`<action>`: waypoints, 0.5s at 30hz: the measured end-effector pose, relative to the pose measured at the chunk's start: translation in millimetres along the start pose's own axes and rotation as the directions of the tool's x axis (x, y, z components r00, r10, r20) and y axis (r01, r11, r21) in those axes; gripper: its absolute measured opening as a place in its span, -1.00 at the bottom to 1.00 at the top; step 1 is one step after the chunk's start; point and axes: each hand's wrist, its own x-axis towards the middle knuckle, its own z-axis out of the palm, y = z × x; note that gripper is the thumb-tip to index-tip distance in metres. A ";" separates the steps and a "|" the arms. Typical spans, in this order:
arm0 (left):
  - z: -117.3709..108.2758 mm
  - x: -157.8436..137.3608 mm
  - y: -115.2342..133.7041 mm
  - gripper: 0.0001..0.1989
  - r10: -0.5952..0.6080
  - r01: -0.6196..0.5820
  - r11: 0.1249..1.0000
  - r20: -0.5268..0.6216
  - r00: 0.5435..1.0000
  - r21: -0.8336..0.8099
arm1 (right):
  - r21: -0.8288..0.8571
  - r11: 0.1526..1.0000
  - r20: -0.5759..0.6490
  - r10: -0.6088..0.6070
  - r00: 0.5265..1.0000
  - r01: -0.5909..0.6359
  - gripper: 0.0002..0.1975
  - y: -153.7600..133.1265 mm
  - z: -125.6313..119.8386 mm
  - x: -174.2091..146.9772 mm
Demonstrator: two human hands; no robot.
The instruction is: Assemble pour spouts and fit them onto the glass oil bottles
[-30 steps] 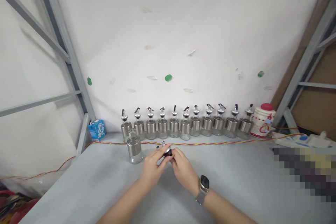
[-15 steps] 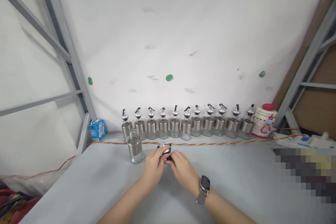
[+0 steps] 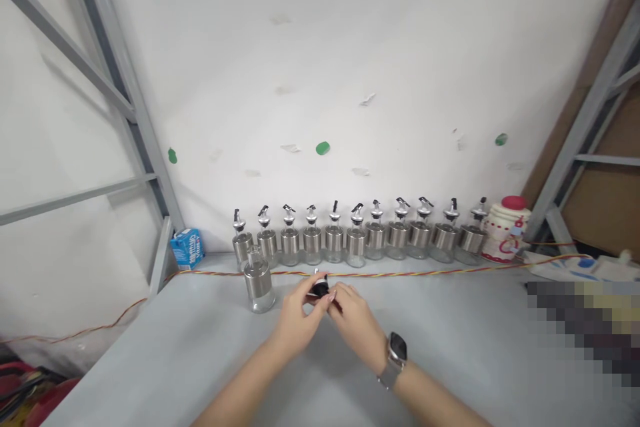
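Note:
Between both hands is a silver and black pour spout (image 3: pixel 321 287), tipped so that its black underside faces me. My left hand (image 3: pixel 299 320) is closed around it, thumb and forefinger on its sides. The fingertips of my right hand (image 3: pixel 354 320) are pinched together at its lower right edge, partly covering it. A glass bottle with a steel sleeve and no spout (image 3: pixel 258 280) stands upright to the left of my left hand, apart from it. Behind, a row of several similar bottles (image 3: pixel 335 240) stands along the wall, each topped with a silver and black spout.
A twisted red and yellow wire (image 3: pixel 400 273) runs across the grey table (image 3: pixel 165 360). At the back left is a blue carton (image 3: pixel 187 248). A white jar with a red lid (image 3: pixel 506 230) stands at the row's right end. Metal frame posts (image 3: pixel 145 113) rise at both sides.
The pour spout has been tilted in my hands, so its black underside now shows. My right fingertips have shifted slightly to its lower right edge. The bottles have stayed in place.

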 end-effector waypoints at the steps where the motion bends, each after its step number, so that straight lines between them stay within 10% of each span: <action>1: -0.1 1.5 1.6 -0.60 -0.023 0.024 0.998 0.011 1.000 -0.065 | 0.076 0.997 0.006 0.030 1.000 -0.030 -0.84 -0.4 -4.6 2.6; 15: -9.6 9.3 -2.8 -0.70 -0.085 0.048 0.921 -0.079 0.993 -0.387 | 0.692 0.675 0.093 0.269 0.959 -0.256 -0.76 15.0 -10.0 15.8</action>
